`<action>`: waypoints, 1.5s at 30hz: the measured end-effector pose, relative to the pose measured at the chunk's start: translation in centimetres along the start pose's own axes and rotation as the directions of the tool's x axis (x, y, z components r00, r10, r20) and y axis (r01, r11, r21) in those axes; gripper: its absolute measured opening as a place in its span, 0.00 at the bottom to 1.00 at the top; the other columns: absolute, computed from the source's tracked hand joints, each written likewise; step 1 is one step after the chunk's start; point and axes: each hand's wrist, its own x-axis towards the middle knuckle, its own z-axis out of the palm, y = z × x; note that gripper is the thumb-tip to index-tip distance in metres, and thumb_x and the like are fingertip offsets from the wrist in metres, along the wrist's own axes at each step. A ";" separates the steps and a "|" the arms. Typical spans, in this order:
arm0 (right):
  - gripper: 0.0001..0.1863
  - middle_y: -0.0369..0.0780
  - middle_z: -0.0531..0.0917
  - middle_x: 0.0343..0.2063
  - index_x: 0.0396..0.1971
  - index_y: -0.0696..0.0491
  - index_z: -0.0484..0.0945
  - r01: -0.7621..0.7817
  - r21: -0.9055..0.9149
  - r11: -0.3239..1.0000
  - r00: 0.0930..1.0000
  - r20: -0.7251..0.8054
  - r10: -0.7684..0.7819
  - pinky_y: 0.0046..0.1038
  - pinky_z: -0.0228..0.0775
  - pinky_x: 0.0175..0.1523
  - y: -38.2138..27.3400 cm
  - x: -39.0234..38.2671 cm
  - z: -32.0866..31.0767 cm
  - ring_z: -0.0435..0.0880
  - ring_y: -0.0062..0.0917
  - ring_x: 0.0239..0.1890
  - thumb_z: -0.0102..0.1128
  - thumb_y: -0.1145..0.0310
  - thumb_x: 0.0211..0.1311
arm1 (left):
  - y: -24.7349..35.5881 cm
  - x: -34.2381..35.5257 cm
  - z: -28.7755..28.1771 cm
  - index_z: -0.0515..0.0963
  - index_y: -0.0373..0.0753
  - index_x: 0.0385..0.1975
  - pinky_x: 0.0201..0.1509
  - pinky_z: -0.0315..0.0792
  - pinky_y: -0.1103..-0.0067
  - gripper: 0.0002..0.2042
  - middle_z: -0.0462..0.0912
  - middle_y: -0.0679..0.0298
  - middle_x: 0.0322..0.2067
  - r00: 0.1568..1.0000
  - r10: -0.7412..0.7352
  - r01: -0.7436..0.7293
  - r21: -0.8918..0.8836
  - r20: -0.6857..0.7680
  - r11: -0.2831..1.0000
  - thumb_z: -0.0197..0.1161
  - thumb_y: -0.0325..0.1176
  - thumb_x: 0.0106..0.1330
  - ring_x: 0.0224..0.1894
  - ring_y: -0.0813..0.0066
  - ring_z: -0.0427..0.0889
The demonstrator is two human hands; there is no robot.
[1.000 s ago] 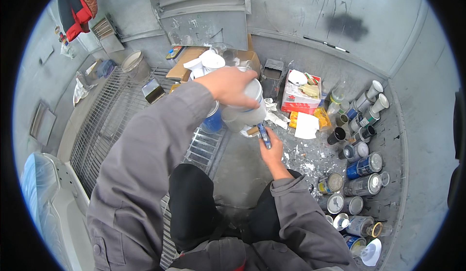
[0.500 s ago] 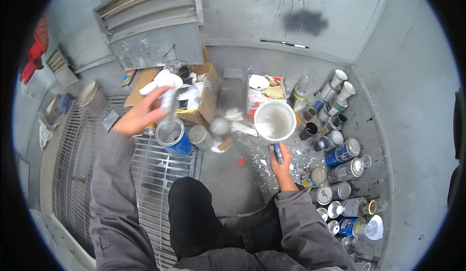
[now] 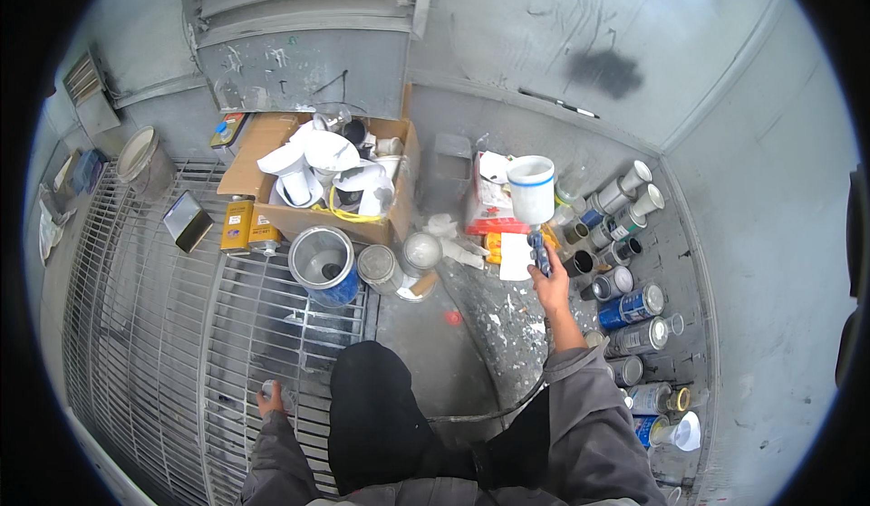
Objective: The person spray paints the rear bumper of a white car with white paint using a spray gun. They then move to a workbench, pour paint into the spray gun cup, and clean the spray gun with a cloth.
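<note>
My right hand point(image 3: 552, 290) grips the handle of a spray gun point(image 3: 540, 254). A white paint cup point(image 3: 531, 191) with a blue band sits on top of the gun, in front of a white-and-red box point(image 3: 488, 209). Low at the left, over the metal grating, is my left hand point(image 3: 271, 403). Its fingers are closed around a small clear or greyish object point(image 3: 288, 399), too small and partly covered to name. A blue open tin point(image 3: 337, 290) stands on the grating ahead of my knee, with something dark inside.
A cardboard box point(image 3: 399, 207) overflows with white paper funnels and used cups. Yellow cans point(image 3: 237, 227) stand before it. Closed tins point(image 3: 379, 270) sit beside the blue one. Several tins and bottles point(image 3: 630, 307) line the right wall. A hose point(image 3: 494, 414) crosses near my legs.
My left hand has dropped from above the cardboard box to low beside my leg. The spray gun has moved slightly right and tilted, so its cup now shows from the side.
</note>
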 end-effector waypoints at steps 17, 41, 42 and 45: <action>0.29 0.53 0.78 0.59 0.69 0.28 0.78 0.129 -0.870 0.476 0.968 0.008 -0.249 0.44 0.85 0.49 -11.0 7.8 5.7 0.91 0.49 0.43 0.55 0.69 0.70 | -6.9 -1.7 -5.9 0.68 0.33 0.74 0.55 0.80 0.62 0.49 0.79 0.45 0.63 0.999 -0.036 0.032 -0.155 -0.021 0.987 0.80 0.58 0.58 0.57 0.54 0.83; 0.29 0.52 0.78 0.58 0.69 0.29 0.77 0.138 -0.909 0.392 0.958 0.023 -0.284 0.47 0.84 0.52 -17.9 10.1 2.3 0.90 0.52 0.45 0.59 0.68 0.70 | 11.6 -7.4 -3.9 0.64 0.40 0.77 0.66 0.74 0.65 0.45 0.80 0.44 0.63 0.908 0.365 -0.359 -0.067 0.208 0.931 0.79 0.48 0.62 0.63 0.54 0.81; 0.29 0.52 0.78 0.58 0.68 0.30 0.77 0.129 -0.866 0.483 0.959 -0.016 -0.284 0.47 0.84 0.53 -17.2 10.0 0.8 0.90 0.52 0.46 0.59 0.69 0.69 | 14.8 -8.1 -3.2 0.65 0.39 0.76 0.66 0.74 0.65 0.44 0.80 0.44 0.62 0.890 0.367 -0.332 -0.165 0.272 0.929 0.79 0.43 0.62 0.63 0.54 0.81; 0.28 0.54 0.83 0.55 0.66 0.39 0.76 0.142 -0.607 0.782 0.934 -0.179 -0.309 0.47 0.81 0.56 -15.2 8.6 -5.9 0.88 0.52 0.50 0.63 0.68 0.65 | 25.0 -11.2 -0.6 0.64 0.37 0.76 0.67 0.74 0.63 0.44 0.76 0.43 0.65 0.727 0.580 -0.585 -0.110 0.367 0.803 0.80 0.36 0.60 0.64 0.49 0.79</action>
